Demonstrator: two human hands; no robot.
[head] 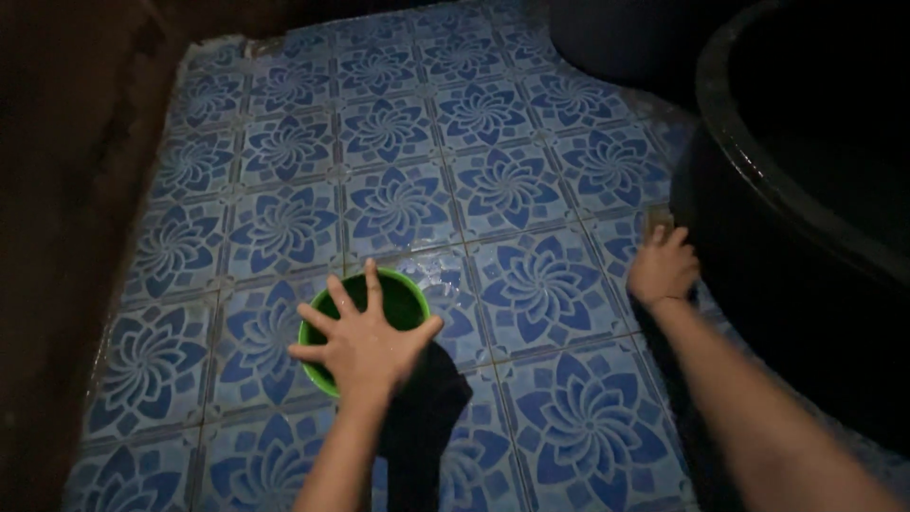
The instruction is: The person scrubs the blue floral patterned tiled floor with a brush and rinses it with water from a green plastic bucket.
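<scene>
Reaching down from the near edge of the scene, the left hand (368, 334) is spread flat with all five fingers fanned wide, palm down over a single green bowl (403, 296); it covers the near half of the bowl's mouth, and whether the palm actually rests on the rim or floats just above it cannot be told. Nothing is gripped in it. That bowl sits on the blue flower-patterned tiled floor (398, 133), near the middle of the view and slightly left, its far rim and dark inside showing past the fingertips. A dark shadow falls on the tiles just right of the left forearm. The right arm stretches out from the near right corner, and the right hand (663, 267) lies at the foot of a large black tub (758, 180), fingers bent loosely and pointing away, touching or almost touching the tub's wall where it meets the floor; it holds nothing. One tub fills the right side, and a second dark round container (616, 43) stands at the far edge. Wet gleams show on the tiles beside the bowl.
</scene>
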